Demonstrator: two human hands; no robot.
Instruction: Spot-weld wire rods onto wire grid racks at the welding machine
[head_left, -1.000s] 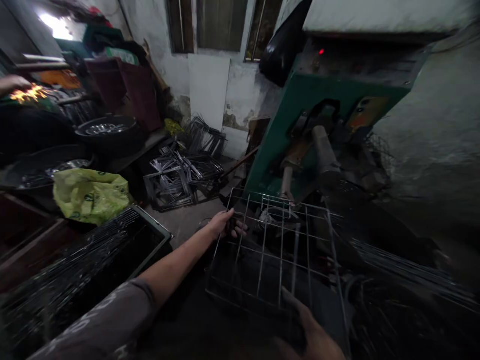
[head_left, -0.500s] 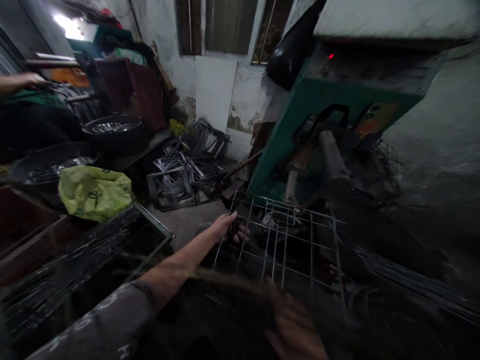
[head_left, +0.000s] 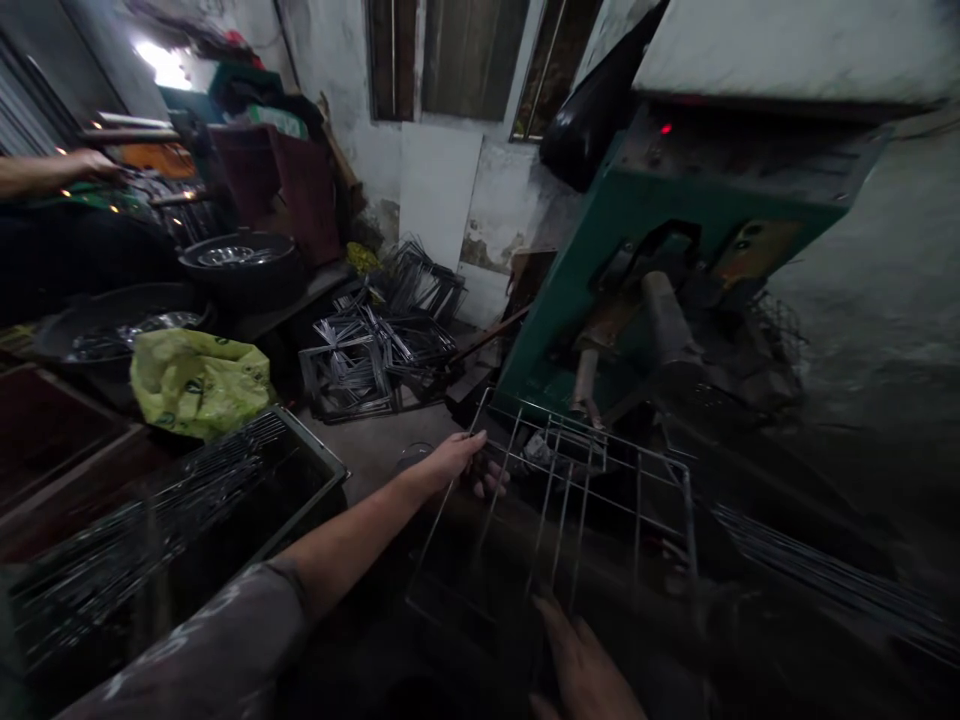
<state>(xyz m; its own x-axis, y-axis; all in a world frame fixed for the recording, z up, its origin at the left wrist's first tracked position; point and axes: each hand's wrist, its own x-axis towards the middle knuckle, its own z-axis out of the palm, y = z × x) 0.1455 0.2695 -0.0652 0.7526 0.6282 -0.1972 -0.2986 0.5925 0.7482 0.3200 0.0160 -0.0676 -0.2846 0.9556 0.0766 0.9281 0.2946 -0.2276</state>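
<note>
Your left hand point(head_left: 465, 465) is closed on the left edge of the wire rack point(head_left: 568, 500), thumb above and fingers curled below. The rack spreads from that hand to its right, tilted in front of you, its near end lost in the dark. Your right hand point(head_left: 581, 660) is lower and right of your left, at the rack's near rods, fingers a little bent; you cannot tell whether they are clamped on a rod. Beyond both hands and to the right stands a green machine point(head_left: 675, 205), the rack's far edge near its foot. Left of your left hand is a tray point(head_left: 321, 440) of thin rods point(head_left: 202, 480), with a yellow bag point(head_left: 201, 380) just past it. Ahead of that hand lies a pile of metal frames point(head_left: 352, 355). Far off to its left, a co-worker's hand point(head_left: 97, 165) is near small sparks.
</note>
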